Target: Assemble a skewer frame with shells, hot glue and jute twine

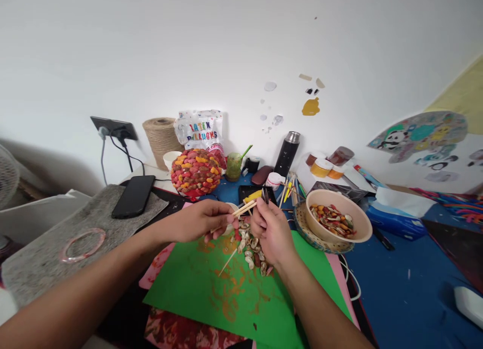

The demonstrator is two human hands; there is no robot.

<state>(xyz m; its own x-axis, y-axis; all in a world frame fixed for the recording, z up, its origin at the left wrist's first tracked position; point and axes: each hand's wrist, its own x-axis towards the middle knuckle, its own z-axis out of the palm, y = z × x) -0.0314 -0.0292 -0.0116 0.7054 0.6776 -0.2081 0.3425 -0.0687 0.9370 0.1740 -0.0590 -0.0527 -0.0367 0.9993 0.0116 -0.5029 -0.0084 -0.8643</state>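
Observation:
Above a green sheet (184,283) smeared with orange-brown paint, my left hand (204,221) pinches a pair of thin wooden sticks (244,208) like chopsticks. Their far ends reach my right hand (272,228), which is closed around a dark pointed metal tool (265,195); its kind is hidden by the fingers. Below and between the hands lie several peanut shells (249,261), some plain and some reddish. A loose thin stick (227,262) rests on the sheet. Partly behind my left fingers stands a white cup (231,206).
A ball covered in painted peanut shells (196,173) stands behind my left hand. On the right, a bowl (364,228) of painted shells sits on a woven tray (302,226). A black flask (287,155), paint jars (321,167), twine (160,138) and a phone (134,197) surround the work area.

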